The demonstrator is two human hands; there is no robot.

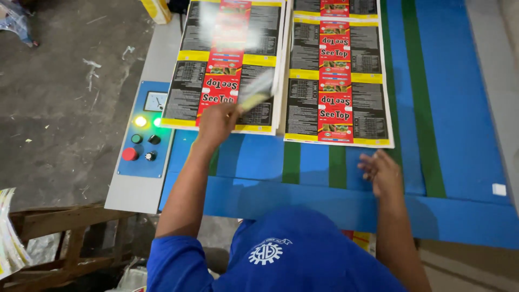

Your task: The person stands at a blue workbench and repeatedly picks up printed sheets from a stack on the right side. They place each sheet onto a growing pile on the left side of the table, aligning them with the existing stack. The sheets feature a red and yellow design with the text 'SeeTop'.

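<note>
My left hand (pixel 217 123) is closed around a small blurred strip or tool (pixel 255 93) and hovers over the lower edge of the left stack of printed sheets (pixel 189 86), which are black, red and yellow. My right hand (pixel 381 172) rests with fingers spread on the blue table (pixel 459 108), just below the right stack of printed sheets (pixel 367 70). It holds nothing. The two stacks lie side by side, almost touching.
Green stripes (pixel 419 92) run along the blue table. A control panel (pixel 141 135) with a dial, lit green and yellow lamps, a red button and knobs sits at the table's left. A wooden pallet (pixel 65 238) and loose sheets (pixel 8 238) are at lower left on the concrete floor.
</note>
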